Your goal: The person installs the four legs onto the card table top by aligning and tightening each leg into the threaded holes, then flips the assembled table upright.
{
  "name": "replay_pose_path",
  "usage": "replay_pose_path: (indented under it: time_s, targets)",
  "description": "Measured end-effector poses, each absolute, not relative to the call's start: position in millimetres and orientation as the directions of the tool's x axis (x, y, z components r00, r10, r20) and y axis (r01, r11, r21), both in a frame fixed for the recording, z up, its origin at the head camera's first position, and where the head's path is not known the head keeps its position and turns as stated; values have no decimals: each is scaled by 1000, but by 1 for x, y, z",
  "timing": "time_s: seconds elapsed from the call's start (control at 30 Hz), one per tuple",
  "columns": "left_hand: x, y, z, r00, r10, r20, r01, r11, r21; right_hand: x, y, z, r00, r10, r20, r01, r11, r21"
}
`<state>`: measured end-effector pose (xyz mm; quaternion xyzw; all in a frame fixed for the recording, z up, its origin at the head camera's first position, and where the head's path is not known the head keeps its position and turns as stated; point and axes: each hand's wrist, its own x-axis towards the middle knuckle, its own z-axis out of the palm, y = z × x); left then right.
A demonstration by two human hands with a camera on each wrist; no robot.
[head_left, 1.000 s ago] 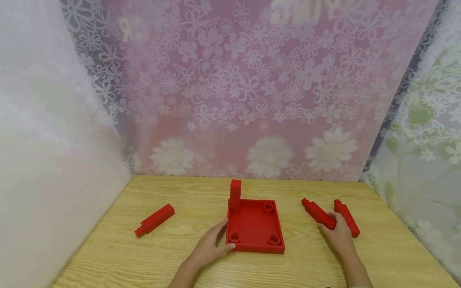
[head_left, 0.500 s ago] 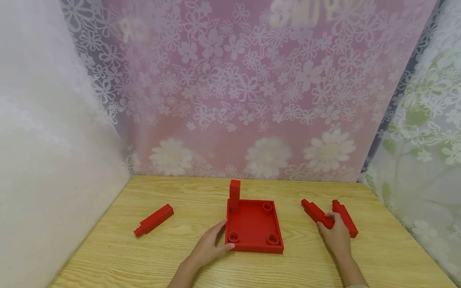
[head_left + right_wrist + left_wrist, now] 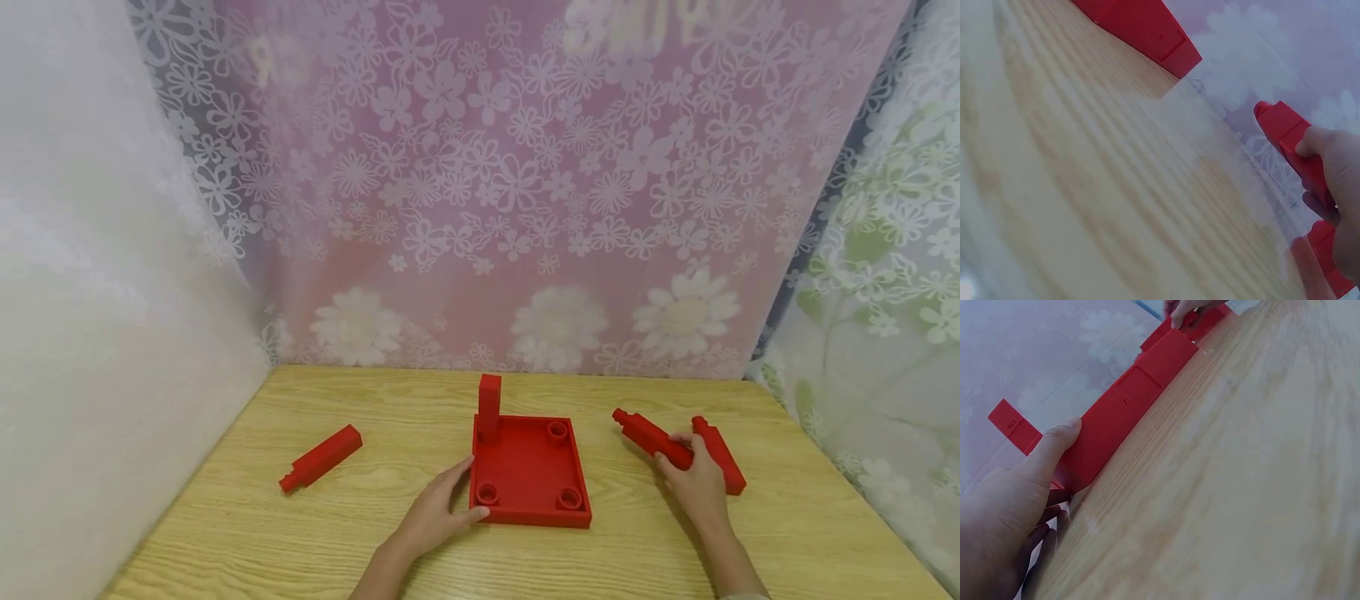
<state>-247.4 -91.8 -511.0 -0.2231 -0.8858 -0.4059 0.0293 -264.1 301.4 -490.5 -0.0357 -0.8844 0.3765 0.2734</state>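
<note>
A shallow red tabletop (image 3: pixel 528 467), underside up, lies mid-table with round sockets in three corners. In its far left corner stands a red table leg (image 3: pixel 490 404). My left hand (image 3: pixel 433 512) holds the near left corner, thumb on the front wall and fingers along the left side; in the left wrist view the thumb presses the red wall (image 3: pixel 1119 403). To the right, my right hand (image 3: pixel 697 483) grips a second table leg (image 3: pixel 651 437) near its plain end, its notched round tip pointing to the far left. The right wrist view shows this leg (image 3: pixel 1285 131) raised off the wood.
Another red leg (image 3: pixel 717 454) lies just right of my right hand, partly behind it. One more leg (image 3: pixel 321 458) lies on the left of the wooden table (image 3: pixel 300 550). A flowered curtain (image 3: pixel 510 208) hangs behind the table's far edge.
The right hand has lifted its leg slightly and shifted it a little to the left, away from the leg beside it. The left hand and tabletop have stayed in place.
</note>
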Motion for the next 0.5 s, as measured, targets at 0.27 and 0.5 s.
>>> replay_pose_path:
  time_s: [0.27,0.5]
  targets:
    - [-246,-92,-510,-900,373,226,415,571,709,-267,291,-479,-852,176,493,-238,708,-664]
    - [-247,-91,-509,-896,377,236,423,560,712,-272,281,-462,-865,64,498,-305,721,-622]
